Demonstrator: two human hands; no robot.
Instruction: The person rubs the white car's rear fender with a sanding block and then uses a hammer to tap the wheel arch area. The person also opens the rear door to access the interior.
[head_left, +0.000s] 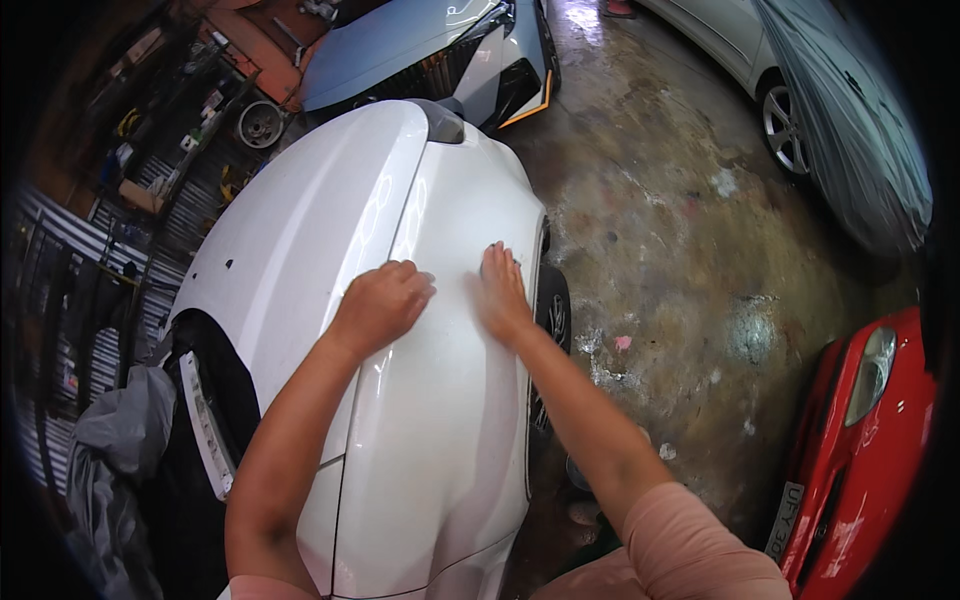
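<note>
The white car's front fender (440,380) runs down the middle of the head view, beside its white hood (290,210). Near the seam between the two, my left hand (383,300) is curled closed over the panel. A small pale, blurred patch shows at its fingers; what it holds, if anything, I cannot make out. My right hand (503,295) lies on the fender's outer side, fingers stretched forward along the surface and slightly blurred. A dark edge shows by those fingers, too small to name. Below the fender's edge is the dark front tire (553,305).
A blue-grey car (400,50) stands close ahead. At the right are a partly covered silver car (720,40) with a grey plastic sheet (850,120), and a red car (865,450). Shelves with parts (150,180) and grey sheeting (120,440) lie left. The floor (650,230) is stained.
</note>
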